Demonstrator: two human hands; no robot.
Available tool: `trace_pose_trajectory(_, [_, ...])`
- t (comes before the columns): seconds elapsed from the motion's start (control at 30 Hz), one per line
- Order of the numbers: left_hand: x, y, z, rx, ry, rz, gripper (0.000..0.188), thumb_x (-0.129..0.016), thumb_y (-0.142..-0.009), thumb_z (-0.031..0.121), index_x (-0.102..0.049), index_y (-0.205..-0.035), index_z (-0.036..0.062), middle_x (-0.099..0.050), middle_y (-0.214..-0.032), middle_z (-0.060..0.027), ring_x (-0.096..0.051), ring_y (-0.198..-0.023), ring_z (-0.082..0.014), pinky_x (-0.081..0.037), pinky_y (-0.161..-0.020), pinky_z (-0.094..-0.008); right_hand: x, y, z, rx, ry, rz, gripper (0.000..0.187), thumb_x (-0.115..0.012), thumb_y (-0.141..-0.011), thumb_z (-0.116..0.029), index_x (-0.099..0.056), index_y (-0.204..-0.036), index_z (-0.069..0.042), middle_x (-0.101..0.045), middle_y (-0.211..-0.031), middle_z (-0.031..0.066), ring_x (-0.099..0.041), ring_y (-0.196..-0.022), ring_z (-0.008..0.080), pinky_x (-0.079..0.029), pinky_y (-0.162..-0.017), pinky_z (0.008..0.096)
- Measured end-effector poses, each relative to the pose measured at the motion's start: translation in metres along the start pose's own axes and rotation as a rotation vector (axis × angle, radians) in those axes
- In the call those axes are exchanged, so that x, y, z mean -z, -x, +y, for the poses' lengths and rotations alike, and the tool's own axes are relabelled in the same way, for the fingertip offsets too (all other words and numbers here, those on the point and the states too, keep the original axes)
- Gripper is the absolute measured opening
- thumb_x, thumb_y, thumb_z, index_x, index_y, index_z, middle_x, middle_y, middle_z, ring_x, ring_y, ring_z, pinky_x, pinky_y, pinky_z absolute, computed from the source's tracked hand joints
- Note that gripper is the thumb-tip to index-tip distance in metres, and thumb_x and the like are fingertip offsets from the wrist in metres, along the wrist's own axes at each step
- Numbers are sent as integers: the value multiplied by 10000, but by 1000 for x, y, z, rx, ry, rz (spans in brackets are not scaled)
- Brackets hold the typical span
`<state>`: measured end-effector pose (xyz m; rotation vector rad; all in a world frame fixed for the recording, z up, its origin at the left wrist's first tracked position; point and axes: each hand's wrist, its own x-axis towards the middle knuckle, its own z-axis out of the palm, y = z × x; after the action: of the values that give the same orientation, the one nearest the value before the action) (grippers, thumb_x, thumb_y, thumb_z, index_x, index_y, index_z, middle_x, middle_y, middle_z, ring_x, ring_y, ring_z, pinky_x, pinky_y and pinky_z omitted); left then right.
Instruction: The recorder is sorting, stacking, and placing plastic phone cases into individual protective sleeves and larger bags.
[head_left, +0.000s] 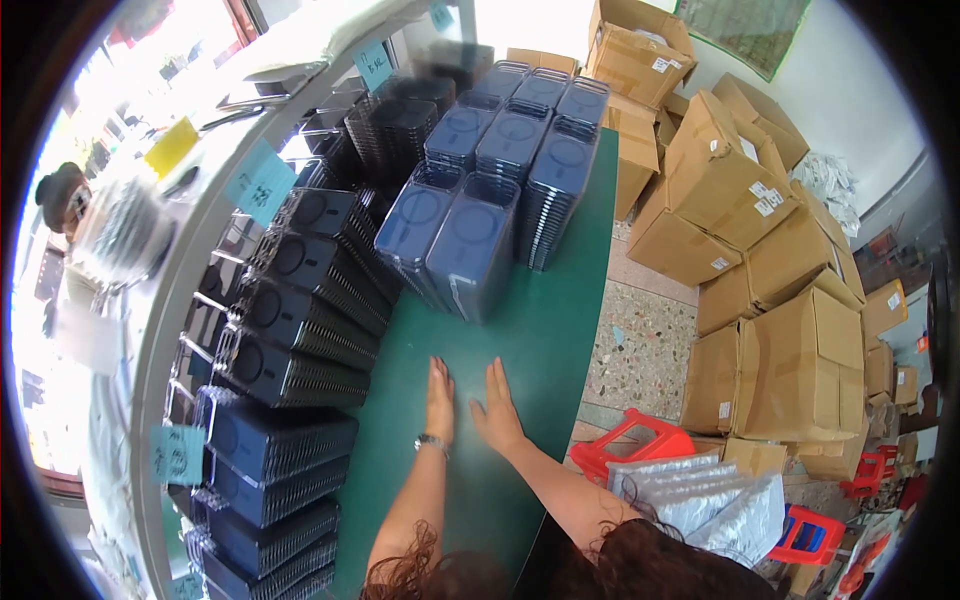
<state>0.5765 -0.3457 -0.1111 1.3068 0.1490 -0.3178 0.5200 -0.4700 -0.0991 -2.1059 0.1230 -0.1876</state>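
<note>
My left hand [438, 400] and my right hand [497, 412] are over the green tabletop [460, 350], a short gap apart. Both have fingers stretched forward and hold nothing; the left wrist wears a metal bracelet or watch. Whether they touch the surface I cannot tell. Just beyond the fingertips stand tall stacks of translucent dark blue phone cases [470, 243], each with a ring on its back. More blue stacks [563, 165] are grouped behind them. To the left, dark phone cases [290, 350] and blue ones [275, 440] lie in leaning rows along the table's edge.
A grey shelf frame [190, 270] with blue paper notes [262, 182] borders the left side. Cardboard boxes [800, 365] are piled on the floor at right. Beside my right arm are a red stool [635, 440] and silvery padded packaging [700, 495]. Another person [68, 200] is at far left.
</note>
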Motion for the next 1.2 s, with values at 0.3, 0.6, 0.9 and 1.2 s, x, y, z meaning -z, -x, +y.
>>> trace_pose_trajectory(0.3, [-9, 378, 18, 59, -717, -21, 540, -481, -970, 291, -390, -1394, -30, -415, -1423, -233, -364, -1352, -341, -285, -1107, -359, 22, 221, -26, 83, 228, -278, 717, -601, -839, -117, -236, -1426, 73, -124, -1525, 274, -163, -1416, 402, -283, -1126, 422])
trace_pose_trajectory(0.6, [82, 721, -31, -39, -930, 933, 617, -594, -901, 163, -322, -1425, -15, -238, -1498, -276, -230, -1395, -415, -204, -1129, -470, 78, 439, -38, 242, 328, -666, 621, -628, -832, -239, -419, -1345, 41, -290, -1470, 277, -314, -1362, 381, -308, -1104, 387])
trace_pose_trajectory(0.9, [159, 779, -148, 384, -100, 983, 504, -547, -952, 207, -374, -1396, 42, -553, -1188, -195, -662, -745, -212, -556, -605, -315, 127, 528, -33, -87, 113, -706, 431, -647, -878, -235, -568, -1207, 32, -588, -1201, 222, -581, -1108, 315, -480, -900, 360])
trace_pose_trajectory(1.2, [137, 742, -91, 32, 313, 1099, 427, -421, -922, 53, -411, -1342, -25, -549, -1201, -230, -666, -589, -250, -577, -495, -323, 145, 532, -35, 38, 271, -796, 362, -651, -863, -250, -613, -1087, 31, -635, -939, 214, -623, -841, 332, -496, -749, 388])
